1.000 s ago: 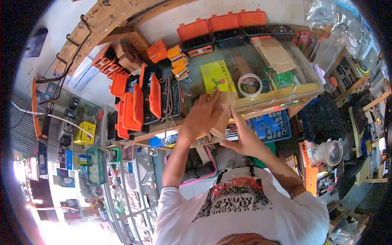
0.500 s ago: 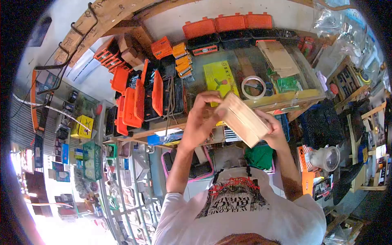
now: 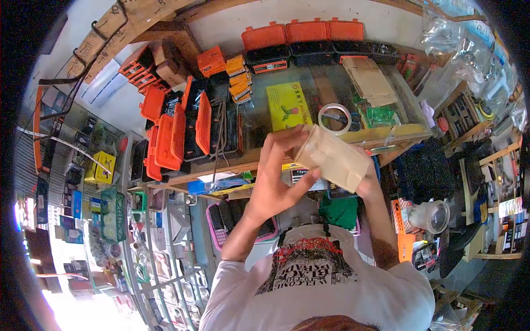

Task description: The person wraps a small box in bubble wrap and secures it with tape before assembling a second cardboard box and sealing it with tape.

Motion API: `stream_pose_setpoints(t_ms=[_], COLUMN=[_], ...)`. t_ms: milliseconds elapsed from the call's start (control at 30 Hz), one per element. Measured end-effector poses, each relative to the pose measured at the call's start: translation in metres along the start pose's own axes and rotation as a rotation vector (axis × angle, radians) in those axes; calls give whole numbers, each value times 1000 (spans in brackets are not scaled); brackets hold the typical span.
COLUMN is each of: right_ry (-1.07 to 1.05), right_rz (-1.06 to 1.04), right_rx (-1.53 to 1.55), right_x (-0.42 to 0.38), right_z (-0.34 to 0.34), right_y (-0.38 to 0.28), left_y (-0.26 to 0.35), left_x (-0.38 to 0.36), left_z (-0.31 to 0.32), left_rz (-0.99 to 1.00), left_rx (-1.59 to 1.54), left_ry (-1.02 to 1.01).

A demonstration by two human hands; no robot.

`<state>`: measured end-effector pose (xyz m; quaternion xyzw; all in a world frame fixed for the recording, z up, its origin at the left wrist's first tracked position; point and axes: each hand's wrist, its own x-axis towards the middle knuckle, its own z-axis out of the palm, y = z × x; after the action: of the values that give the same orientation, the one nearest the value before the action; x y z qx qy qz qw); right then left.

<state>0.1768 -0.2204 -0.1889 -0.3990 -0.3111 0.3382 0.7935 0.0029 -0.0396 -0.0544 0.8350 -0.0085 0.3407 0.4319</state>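
Note:
A small tan box (image 3: 333, 159), apparently cardboard, is held up in front of my chest, tilted down toward the right. My left hand (image 3: 280, 175) grips its left end, with the fingers over the upper edge and the thumb along the lower side. The opposite end is clasped by my right hand (image 3: 369, 175), whose fingers are partly hidden behind the box. Just beyond the box, on the glass-topped counter (image 3: 256, 118), lie a yellow-green SKT box (image 3: 288, 105) and a roll of clear tape (image 3: 334, 119).
Orange-lidded cases (image 3: 170, 138) holding small hardware line the counter's left side, with more orange cases (image 3: 306, 34) at the back. Flattened cardboard (image 3: 369, 81) lies at the right. Below the counter is a pink-rimmed basket (image 3: 216, 229). A clear jar (image 3: 436, 216) stands at the right.
The box has turned in my hands, showing a wider face with a folded flap. My left thumb has come round to its lower side. The view has shifted slightly.

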Motion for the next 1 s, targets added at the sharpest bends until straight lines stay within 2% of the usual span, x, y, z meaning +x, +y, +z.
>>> stream_pose_setpoints(t_ms=[67,100,200,233,333,467,600,633,733,833,900,1000], right_ry=[90,112,49,116,61,132,364,284,364,298,300,289], right_rz=[43,54,120,81,97,-38,3,60,158,260,268,247], right_rx=[140,99,188,134,286,322,384,507,534,585,488,360], right_x=[9,15,34,41,60,65,66,68,71,75,78,89], right_z=[8,6,2,17,31,57,73,73,90,86,88,84], right_y=[2,8,9,5,-6,-5,16,16,3,-1,-8,4], left_y=[-4,-8,-44,-49,-72,-74,-81,-82,-84,-85,-78,-83], left_x=[-1,-2,-8,-18,-22,-21,-27,-28,-30,-36,-37,-37], left_z=[2,5,16,15,22,32,42,42,42,34,30,36], left_rz=[30,44,170,4,-181,-314,-230,-209,-156,-153,-188,-188], left_rx=[173,255,72,186,-177,-287,-238,-205,-106,4,71,147], left_ry=[16,22,98,79,274,534,557,568,577,537,491,524])
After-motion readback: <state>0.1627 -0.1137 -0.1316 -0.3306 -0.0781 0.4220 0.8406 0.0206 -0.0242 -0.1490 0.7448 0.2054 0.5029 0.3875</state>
